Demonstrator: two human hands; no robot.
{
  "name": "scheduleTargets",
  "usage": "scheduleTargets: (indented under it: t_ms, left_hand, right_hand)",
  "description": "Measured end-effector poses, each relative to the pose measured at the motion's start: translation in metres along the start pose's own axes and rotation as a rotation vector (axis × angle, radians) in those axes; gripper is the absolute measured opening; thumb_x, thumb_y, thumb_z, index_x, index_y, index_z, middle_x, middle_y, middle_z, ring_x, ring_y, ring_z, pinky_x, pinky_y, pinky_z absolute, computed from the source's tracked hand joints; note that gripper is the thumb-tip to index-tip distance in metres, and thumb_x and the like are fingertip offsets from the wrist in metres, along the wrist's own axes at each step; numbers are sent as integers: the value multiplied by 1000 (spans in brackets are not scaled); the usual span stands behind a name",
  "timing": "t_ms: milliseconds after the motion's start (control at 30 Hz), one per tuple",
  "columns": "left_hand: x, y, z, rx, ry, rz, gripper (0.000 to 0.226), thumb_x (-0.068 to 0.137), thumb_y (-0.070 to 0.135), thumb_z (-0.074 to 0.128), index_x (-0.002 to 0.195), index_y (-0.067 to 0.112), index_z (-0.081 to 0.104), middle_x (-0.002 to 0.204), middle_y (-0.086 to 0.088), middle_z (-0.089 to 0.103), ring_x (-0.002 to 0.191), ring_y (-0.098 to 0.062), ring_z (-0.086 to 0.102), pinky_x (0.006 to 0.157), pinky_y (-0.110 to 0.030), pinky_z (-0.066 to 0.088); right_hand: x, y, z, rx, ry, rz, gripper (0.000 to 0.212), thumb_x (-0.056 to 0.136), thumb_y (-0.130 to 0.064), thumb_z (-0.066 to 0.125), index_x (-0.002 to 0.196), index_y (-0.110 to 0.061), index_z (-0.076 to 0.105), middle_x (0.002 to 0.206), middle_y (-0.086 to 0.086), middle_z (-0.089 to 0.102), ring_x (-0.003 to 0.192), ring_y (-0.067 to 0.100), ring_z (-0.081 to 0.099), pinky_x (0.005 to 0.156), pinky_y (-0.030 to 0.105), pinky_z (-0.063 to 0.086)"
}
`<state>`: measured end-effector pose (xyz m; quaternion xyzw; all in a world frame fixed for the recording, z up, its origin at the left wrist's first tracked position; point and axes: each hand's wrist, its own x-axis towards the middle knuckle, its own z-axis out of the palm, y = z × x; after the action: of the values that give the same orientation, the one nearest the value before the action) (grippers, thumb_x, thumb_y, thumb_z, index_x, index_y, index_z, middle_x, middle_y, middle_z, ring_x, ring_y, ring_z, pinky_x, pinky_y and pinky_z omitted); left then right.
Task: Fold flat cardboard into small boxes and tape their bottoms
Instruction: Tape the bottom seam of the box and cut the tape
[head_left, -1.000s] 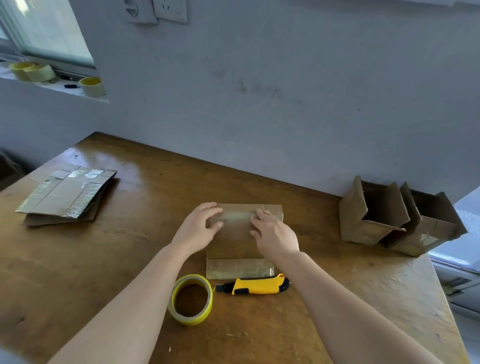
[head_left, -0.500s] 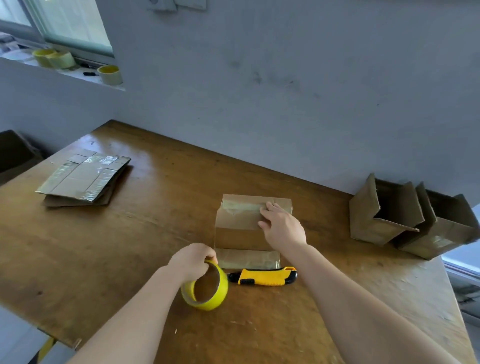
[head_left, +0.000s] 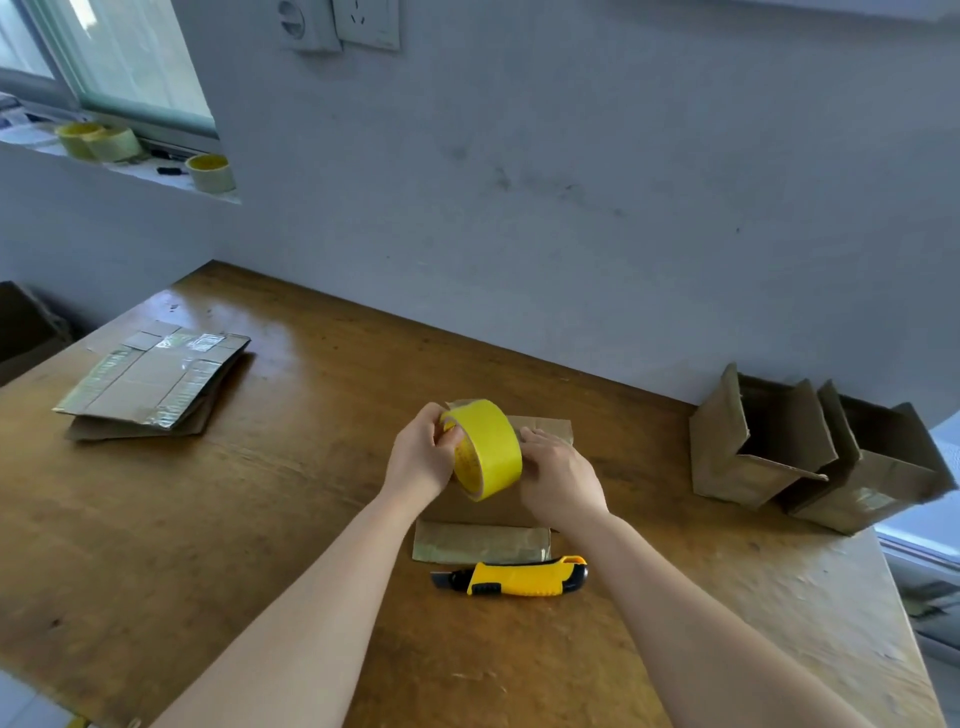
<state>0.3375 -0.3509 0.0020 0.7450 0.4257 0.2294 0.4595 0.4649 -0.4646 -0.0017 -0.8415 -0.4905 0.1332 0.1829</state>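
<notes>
Tape (head_left: 485, 447) now aloft in left fingers (head_left: 451, 435)

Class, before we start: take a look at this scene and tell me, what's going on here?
A person is making boxes at a wooden table. The left hand and right hand hold a yellow tape roll just above a folded box, apparently about to tape it. A utility knife lies near its front edge; flat cardboard sits to the left, two assembled boxes to the right.
</notes>
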Motion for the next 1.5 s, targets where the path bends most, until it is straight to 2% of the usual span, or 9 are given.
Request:
scheduleTargets:
  t_ms: [67,167,233,400,533,633,1067,1333,1500]
  left_hand:
    - [1,-5,1,20,29,2,10,98,16,46,91,14,53,82,2,60,77,-14,55,60,-29,41]
    - [4,-12,0,-39,35,19,13,98,18,48,97,8,56,86,-5,65,81,-21,60,70,-39,48]
    - [3,-15,-1,-74,30,42,11,96,14,50,94,7,57,83,-9,65,80,-27,61,70,-48,50]
    - [-1,-13,-7,-307,-63,19,15,90,15,50,95,23,62,86,-15,66,81,-31,62,72,-42,52]
    - [-1,-5,-11,-562,-57,-114,24,90,15,44,86,22,67,86,-12,68,91,-29,62,91,-43,49]
    - [-1,-2,-6,-581,1,-149,25,100,25,47,83,17,63,76,1,66,80,-14,61,85,-35,50]
    - [10,-13,-1,-560,170,-313,21,98,13,52,77,9,50,80,-9,61,79,-19,61,77,-35,58]
    - [7,-10,1,-623,304,-410,14,98,12,51,85,7,54,95,-9,63,88,-18,67,76,-30,59]
    - [6,-12,0,-663,370,-414,16,99,11,47,84,6,50,97,-11,62,86,-18,68,78,-31,59]
  right_hand:
    - [1,-7,-8,263,-15,118,39,100,-35,42,125,-17,65,136,5,59,132,23,46,109,36,35]
    - [3,-22,-22,816,-130,264,80,80,-79,39,118,-15,68,117,5,67,111,23,59,100,41,45]
    - [6,-30,-28,890,-194,176,67,77,-73,53,101,-12,69,97,6,68,93,21,63,89,37,49]
    - [18,-46,-37,790,-97,50,28,93,-37,63,82,-11,62,69,0,60,58,9,58,56,28,51]
    - [28,-47,-37,479,-1,-38,26,92,-39,62,82,-15,65,69,-4,60,62,10,52,57,28,42]
    - [31,-50,-39,348,-7,-68,27,92,-43,61,82,-18,63,69,-5,58,62,10,50,56,26,38]
    - [32,-50,-48,169,-142,-189,30,88,-45,64,66,-29,51,63,-9,49,59,8,45,55,24,34]
    - [40,-51,-59,-144,-33,-117,40,88,-55,55,72,-20,62,72,-5,58,70,16,55,52,28,35]
    - [47,-29,-69,234,-100,-29,28,84,-44,65,66,-24,61,63,-9,56,68,15,53,62,30,41]
